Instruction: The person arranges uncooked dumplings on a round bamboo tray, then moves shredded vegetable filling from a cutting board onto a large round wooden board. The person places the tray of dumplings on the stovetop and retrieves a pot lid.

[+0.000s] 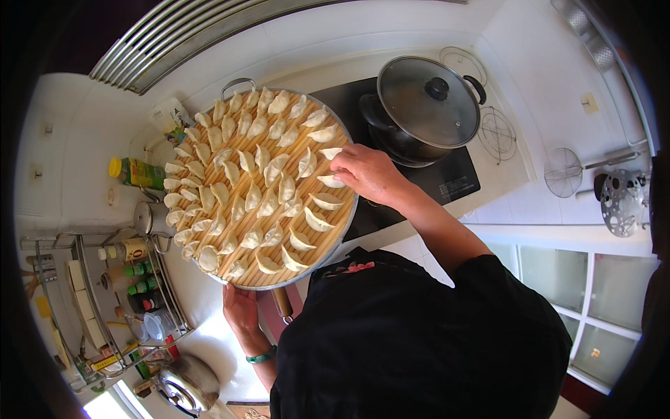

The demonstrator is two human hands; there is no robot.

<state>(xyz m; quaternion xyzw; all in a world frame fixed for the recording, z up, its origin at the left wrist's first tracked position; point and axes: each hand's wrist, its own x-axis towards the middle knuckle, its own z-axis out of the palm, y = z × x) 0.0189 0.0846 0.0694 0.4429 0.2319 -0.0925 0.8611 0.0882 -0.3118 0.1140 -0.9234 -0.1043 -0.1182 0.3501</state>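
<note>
A round metal-rimmed tray with a slatted wooden surface (343,230) carries many uncooked dumplings (286,187) in loose rows. My left hand (242,309), with a green bangle on its wrist, is at the tray's lower rim; its fingers are partly hidden beneath it. At the tray's right edge, the fingers of my right hand (366,170) touch a dumpling (331,181); another dumpling (330,153) lies just beside the fingertips. Whether the fingers grip either one is unclear. A dark pot with a glass lid (429,102) stands beyond the right hand, on a black cooktop (455,175).
Wire racks (497,133) lie right of the pot. A wire strainer (564,172) and slotted ladle (622,201) hang on the right. At left stand a metal pitcher (149,217), a bottle rack (175,309) and a kettle (191,385). A wooden handle (281,301) protrudes below the tray.
</note>
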